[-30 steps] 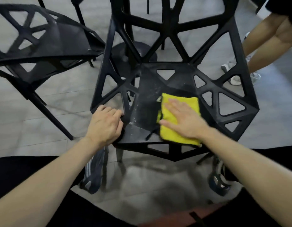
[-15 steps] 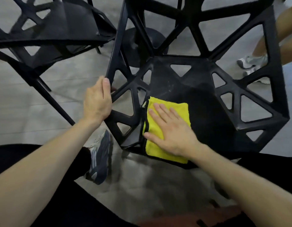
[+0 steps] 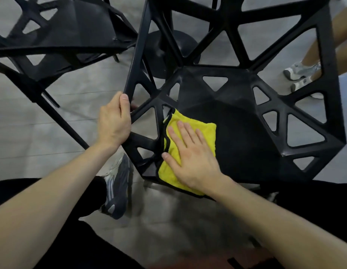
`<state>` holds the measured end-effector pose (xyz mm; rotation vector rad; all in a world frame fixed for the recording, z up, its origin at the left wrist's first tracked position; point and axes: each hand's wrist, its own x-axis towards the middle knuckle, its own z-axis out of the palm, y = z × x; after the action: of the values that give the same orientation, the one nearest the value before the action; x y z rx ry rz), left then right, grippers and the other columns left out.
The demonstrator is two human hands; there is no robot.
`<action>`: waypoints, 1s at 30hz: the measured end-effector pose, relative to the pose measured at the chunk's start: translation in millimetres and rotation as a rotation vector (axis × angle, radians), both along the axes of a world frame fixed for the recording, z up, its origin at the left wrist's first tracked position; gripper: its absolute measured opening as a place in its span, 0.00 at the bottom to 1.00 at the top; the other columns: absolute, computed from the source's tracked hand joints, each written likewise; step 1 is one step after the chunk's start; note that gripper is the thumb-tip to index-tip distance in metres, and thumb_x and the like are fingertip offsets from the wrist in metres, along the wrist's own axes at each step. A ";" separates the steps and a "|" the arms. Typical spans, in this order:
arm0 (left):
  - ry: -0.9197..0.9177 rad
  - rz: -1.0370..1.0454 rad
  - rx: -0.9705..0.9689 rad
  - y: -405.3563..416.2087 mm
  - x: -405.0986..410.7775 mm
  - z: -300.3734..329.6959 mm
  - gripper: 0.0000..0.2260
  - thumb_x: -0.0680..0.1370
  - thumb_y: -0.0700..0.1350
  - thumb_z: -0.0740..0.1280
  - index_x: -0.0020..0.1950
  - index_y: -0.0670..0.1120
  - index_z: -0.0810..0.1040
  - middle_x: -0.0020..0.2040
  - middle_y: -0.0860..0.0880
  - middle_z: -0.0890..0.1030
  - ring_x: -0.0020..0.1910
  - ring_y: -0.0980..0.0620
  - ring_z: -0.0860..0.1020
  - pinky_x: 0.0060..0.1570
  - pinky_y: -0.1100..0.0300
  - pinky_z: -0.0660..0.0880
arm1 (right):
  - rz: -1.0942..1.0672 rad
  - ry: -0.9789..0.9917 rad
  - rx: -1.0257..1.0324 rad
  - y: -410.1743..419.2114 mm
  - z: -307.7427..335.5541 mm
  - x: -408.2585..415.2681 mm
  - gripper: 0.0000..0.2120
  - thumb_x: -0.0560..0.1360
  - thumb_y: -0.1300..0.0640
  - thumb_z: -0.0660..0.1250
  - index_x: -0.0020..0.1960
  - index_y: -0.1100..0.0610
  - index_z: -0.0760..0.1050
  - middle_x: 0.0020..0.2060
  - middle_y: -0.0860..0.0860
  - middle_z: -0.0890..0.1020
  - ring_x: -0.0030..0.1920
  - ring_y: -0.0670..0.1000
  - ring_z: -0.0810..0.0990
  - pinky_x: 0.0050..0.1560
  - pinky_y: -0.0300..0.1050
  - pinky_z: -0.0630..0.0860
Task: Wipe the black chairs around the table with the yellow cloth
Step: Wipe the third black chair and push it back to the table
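A black chair (image 3: pixel 240 117) with triangular cut-outs stands right in front of me, seen from above. The folded yellow cloth (image 3: pixel 205 131) lies on the front left of its seat. My right hand (image 3: pixel 192 158) presses flat on the cloth with straight, spread fingers. My left hand (image 3: pixel 114 123) grips the chair's left armrest frame, thumb along the bar. A second black chair (image 3: pixel 71 30) stands at the upper left.
The round black table base (image 3: pixel 168 49) sits on the grey floor behind the chair. Another person's legs and white sneakers (image 3: pixel 302 74) are at the upper right. My own shoe (image 3: pixel 118 187) is beside the chair's front left corner.
My left hand has moved from the seat's front left corner up to the left armrest bar and gripped it. The right hand has slid the cloth left on the seat.
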<state>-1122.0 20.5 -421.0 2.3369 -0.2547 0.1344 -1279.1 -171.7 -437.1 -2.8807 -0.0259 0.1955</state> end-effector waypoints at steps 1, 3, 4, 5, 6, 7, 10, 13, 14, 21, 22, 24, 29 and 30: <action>0.001 -0.002 0.001 -0.6 -0.2 -0.2 0.23 0.89 0.56 0.49 0.56 0.45 0.79 0.46 0.53 0.86 0.46 0.51 0.83 0.50 0.47 0.79 | -0.003 0.007 0.010 -16.4 -1.4 4.7 0.36 0.83 0.31 0.44 0.87 0.46 0.47 0.86 0.50 0.45 0.86 0.51 0.40 0.85 0.56 0.42; -0.006 0.007 -0.004 -0.4 0.1 1.8 0.22 0.89 0.56 0.49 0.56 0.46 0.79 0.46 0.53 0.86 0.45 0.51 0.83 0.50 0.48 0.79 | -0.087 0.014 -0.020 -64.2 -7.6 41.8 0.37 0.82 0.30 0.43 0.87 0.44 0.51 0.87 0.48 0.47 0.86 0.49 0.42 0.85 0.56 0.42; -0.004 0.008 -0.006 0.0 0.7 2.1 0.22 0.89 0.56 0.49 0.56 0.46 0.79 0.46 0.53 0.86 0.45 0.51 0.83 0.50 0.48 0.79 | -0.157 0.021 -0.057 -91.0 -10.4 67.4 0.38 0.81 0.30 0.41 0.87 0.44 0.51 0.87 0.48 0.47 0.86 0.49 0.42 0.85 0.56 0.42; -0.003 0.006 -0.013 0.6 0.9 1.8 0.22 0.89 0.57 0.49 0.55 0.47 0.79 0.45 0.54 0.86 0.45 0.51 0.83 0.51 0.47 0.79 | -0.238 0.017 -0.099 -115.3 -10.2 90.7 0.39 0.80 0.30 0.40 0.87 0.45 0.50 0.87 0.49 0.47 0.86 0.49 0.43 0.85 0.55 0.41; 0.000 0.005 -0.027 1.0 -0.1 1.0 0.22 0.89 0.57 0.49 0.55 0.47 0.79 0.45 0.54 0.86 0.45 0.51 0.83 0.51 0.47 0.79 | -0.305 0.023 -0.121 -131.0 -8.6 108.0 0.40 0.79 0.30 0.39 0.87 0.46 0.49 0.87 0.49 0.47 0.86 0.49 0.42 0.85 0.56 0.40; 0.000 0.008 -0.043 0.6 0.0 0.7 0.22 0.89 0.56 0.50 0.55 0.47 0.80 0.45 0.54 0.86 0.46 0.51 0.84 0.52 0.47 0.79 | -0.338 0.036 -0.131 -130.9 -8.6 116.6 0.40 0.79 0.31 0.39 0.87 0.47 0.49 0.87 0.50 0.47 0.86 0.50 0.42 0.85 0.56 0.40; -0.009 0.002 -0.079 0.8 1.5 -1.4 0.21 0.89 0.54 0.51 0.54 0.45 0.80 0.44 0.54 0.86 0.46 0.50 0.84 0.52 0.46 0.79 | -0.149 0.027 -0.054 -51.5 -3.6 69.7 0.38 0.82 0.33 0.43 0.87 0.50 0.50 0.87 0.52 0.46 0.86 0.52 0.43 0.85 0.58 0.42; 0.000 0.001 -0.099 3.0 1.9 -4.3 0.22 0.89 0.55 0.51 0.53 0.44 0.80 0.43 0.52 0.86 0.44 0.48 0.83 0.49 0.44 0.79 | 0.113 -0.048 0.009 16.2 5.8 -7.4 0.37 0.84 0.34 0.47 0.87 0.51 0.47 0.87 0.52 0.46 0.86 0.51 0.41 0.85 0.56 0.41; 0.006 0.002 -0.092 3.5 1.7 -5.4 0.23 0.89 0.56 0.50 0.53 0.44 0.80 0.43 0.50 0.85 0.44 0.48 0.83 0.48 0.43 0.78 | 0.118 -0.051 0.011 14.1 4.3 -7.2 0.36 0.84 0.35 0.47 0.87 0.51 0.47 0.87 0.52 0.46 0.86 0.51 0.41 0.85 0.56 0.41; -0.006 0.009 -0.082 0.2 -0.4 0.0 0.22 0.89 0.54 0.51 0.54 0.45 0.80 0.43 0.54 0.85 0.43 0.56 0.82 0.49 0.50 0.79 | -0.194 -0.077 0.020 -70.4 -16.1 167.8 0.34 0.86 0.39 0.48 0.87 0.51 0.47 0.87 0.49 0.48 0.86 0.50 0.44 0.84 0.59 0.46; -0.003 0.007 -0.085 0.4 0.5 0.9 0.21 0.89 0.54 0.51 0.54 0.45 0.80 0.43 0.54 0.85 0.43 0.54 0.83 0.49 0.50 0.79 | -0.229 -0.076 0.037 -64.2 -17.0 169.1 0.34 0.86 0.40 0.49 0.87 0.51 0.47 0.87 0.49 0.48 0.86 0.50 0.44 0.84 0.58 0.46; 0.006 -0.002 -0.086 1.4 0.6 0.8 0.22 0.89 0.55 0.51 0.55 0.45 0.80 0.43 0.55 0.85 0.43 0.54 0.83 0.49 0.49 0.79 | -0.198 -0.090 0.076 -44.8 -13.7 130.7 0.33 0.86 0.40 0.49 0.87 0.53 0.50 0.87 0.50 0.49 0.86 0.50 0.45 0.85 0.58 0.47; 0.019 0.005 -0.108 -0.8 -2.8 -0.2 0.21 0.90 0.53 0.52 0.54 0.44 0.81 0.44 0.54 0.85 0.45 0.58 0.82 0.49 0.58 0.78 | 0.017 -0.045 0.094 -28.9 -8.7 10.8 0.33 0.86 0.37 0.45 0.87 0.48 0.47 0.86 0.44 0.44 0.85 0.44 0.38 0.85 0.51 0.40; 0.011 0.009 -0.106 -0.9 -3.3 -0.7 0.21 0.90 0.52 0.52 0.54 0.44 0.81 0.43 0.55 0.85 0.45 0.59 0.82 0.48 0.62 0.77 | 0.000 -0.055 0.075 -37.2 -9.5 28.6 0.32 0.86 0.37 0.45 0.87 0.47 0.48 0.86 0.44 0.45 0.85 0.45 0.39 0.85 0.52 0.41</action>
<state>-1125.3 19.6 -421.7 2.2332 -0.2260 0.1367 -1250.6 -208.9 -446.6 -2.8102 -0.0426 0.1123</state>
